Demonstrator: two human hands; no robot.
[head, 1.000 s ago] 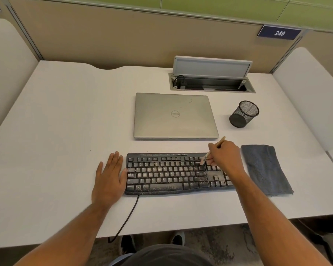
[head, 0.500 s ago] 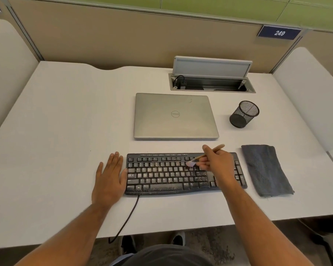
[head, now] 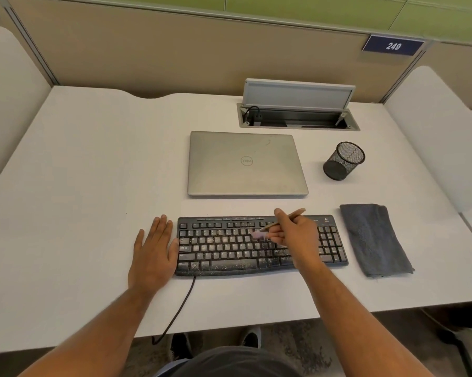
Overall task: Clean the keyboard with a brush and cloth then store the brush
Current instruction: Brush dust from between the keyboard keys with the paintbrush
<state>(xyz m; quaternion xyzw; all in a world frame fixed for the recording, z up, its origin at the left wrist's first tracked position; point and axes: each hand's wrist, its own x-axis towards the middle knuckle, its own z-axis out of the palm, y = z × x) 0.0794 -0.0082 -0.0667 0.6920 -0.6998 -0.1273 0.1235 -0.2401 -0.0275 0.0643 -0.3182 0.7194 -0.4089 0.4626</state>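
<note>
- Fingers (head: 277, 235) of my right hand (head: 297, 238) are curled round the thin handle of the brush (head: 281, 223), pinching it like a pen.
- From where I watch, the brush slants from its tan handle end at the far right down to pale bristles at the near left, and the bristles sit on the upper key rows near the middle of the keyboard (head: 229, 248); they are blurred.
- My left hand (head: 154, 251) lies flat on the tabletop (head: 79, 200) with its fingers straight and close together, holding nothing; its thumb side touches the left end of the keyboard.
- I see the black keyboard lying near the front edge of the tabletop, with pale specks over the keys and thickest along the near rows and the space bar.
- Its cable (head: 180, 306) runs from the near edge, left of centre, off the near edge of the tabletop.
- To the right of the keyboard, just beside it but apart, a folded grey cloth (head: 373, 240) lies flat.
- Beyond the keyboard I see a closed silver laptop (head: 247, 164).
- Right of the laptop stands a black mesh cup (head: 343, 161), upright.
- Farther back, a cable hatch (head: 297, 115) in the tabletop has its lid raised.
</note>
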